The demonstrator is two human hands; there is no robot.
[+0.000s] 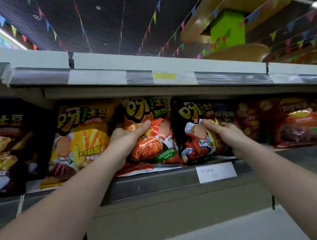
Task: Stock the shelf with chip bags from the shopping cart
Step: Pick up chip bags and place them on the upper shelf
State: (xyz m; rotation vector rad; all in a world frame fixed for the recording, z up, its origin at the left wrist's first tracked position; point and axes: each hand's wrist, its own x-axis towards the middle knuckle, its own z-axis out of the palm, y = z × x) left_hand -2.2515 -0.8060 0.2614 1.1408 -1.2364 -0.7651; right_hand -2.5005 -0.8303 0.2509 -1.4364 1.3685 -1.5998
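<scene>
An orange-red chip bag (149,146) stands on the grey shelf (169,176) at the middle of the view. My left hand (128,135) grips its left side, thumb across the front. Just to its right stands a dark brown chip bag (191,139). My right hand (224,133) pinches the right edge of that dark bag, where a yellow foil edge shows between the fingers. Both bags are upright, under the shelf above. The shopping cart is out of view.
A yellow chip bag (80,140) and a dark bag (5,149) stand further left. Reddish snack bags (290,125) lie at the right. The upper shelf edge (156,78) carries price labels. A white label (215,172) sits on the lower rail.
</scene>
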